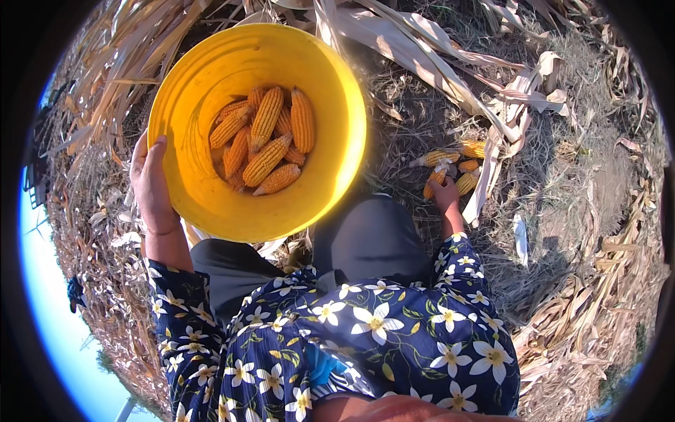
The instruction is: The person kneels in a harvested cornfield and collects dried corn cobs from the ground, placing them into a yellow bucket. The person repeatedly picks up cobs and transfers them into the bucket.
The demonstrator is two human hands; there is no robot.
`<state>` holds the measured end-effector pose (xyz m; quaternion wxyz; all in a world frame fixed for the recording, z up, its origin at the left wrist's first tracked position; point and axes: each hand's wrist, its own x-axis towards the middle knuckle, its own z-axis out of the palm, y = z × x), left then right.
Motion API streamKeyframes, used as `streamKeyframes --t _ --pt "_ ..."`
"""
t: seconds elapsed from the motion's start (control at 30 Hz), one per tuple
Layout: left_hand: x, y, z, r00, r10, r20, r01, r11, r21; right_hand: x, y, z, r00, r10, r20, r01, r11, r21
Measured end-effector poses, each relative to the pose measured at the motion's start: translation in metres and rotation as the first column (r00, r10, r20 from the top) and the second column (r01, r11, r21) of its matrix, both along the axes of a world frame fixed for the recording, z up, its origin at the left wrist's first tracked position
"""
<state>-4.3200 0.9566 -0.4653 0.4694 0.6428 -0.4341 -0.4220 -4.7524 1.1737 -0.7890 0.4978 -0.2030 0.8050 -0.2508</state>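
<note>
My left hand [150, 179] grips the rim of a yellow plastic bucket [337, 174], thumb inside the wall. The bucket is tilted so that its mouth faces me. Several husked orange corn cobs [266, 118] lie loose at its bottom. Down on the ground at the right, my right hand [446, 193] has its fingers around a corn cob [433, 181]. A small group of other bare cobs [435, 157] lies around that hand, partly beside a dry husk leaf. My palm and some fingertips on the right are hidden from view.
Long dry corn leaves [411, 47] cross the ground ahead and to the right. A heap of dry stalks [142, 47] stands at the upper left. A pale strip [520, 240] lies on the straw-covered soil [580, 195]. My bent knees [374, 232] are just below the bucket.
</note>
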Motion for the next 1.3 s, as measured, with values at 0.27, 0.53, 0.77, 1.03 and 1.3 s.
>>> streamKeyframes --t 0.27,0.53,0.77,1.03,1.3 --pt "-0.023 -0.008 -0.006 0.996 -0.053 -0.076 0.053 0.999 0.000 -0.027 -0.055 -0.070 0.895 -0.423 0.141 0.444 0.875 -0.192" --pt "-0.004 -0.005 -0.004 1.000 -0.017 -0.022 0.017 1.000 -0.017 0.010 -0.051 0.029 0.807 -0.503 0.309 0.581 0.770 -0.265" --pt "-0.018 -0.007 0.001 0.997 -0.068 -0.019 0.068 0.998 -0.011 0.069 -0.127 0.239 0.763 0.133 0.632 0.459 0.576 -0.676" --pt "-0.024 -0.009 0.000 0.997 -0.083 0.002 0.083 0.997 -0.005 0.044 -0.139 0.149 0.886 0.084 0.456 0.200 0.818 -0.539" --pt "-0.009 -0.001 0.009 0.995 -0.064 0.073 0.062 0.998 0.028 -0.056 -0.014 0.045 0.827 0.232 -0.513 0.118 0.820 0.560"
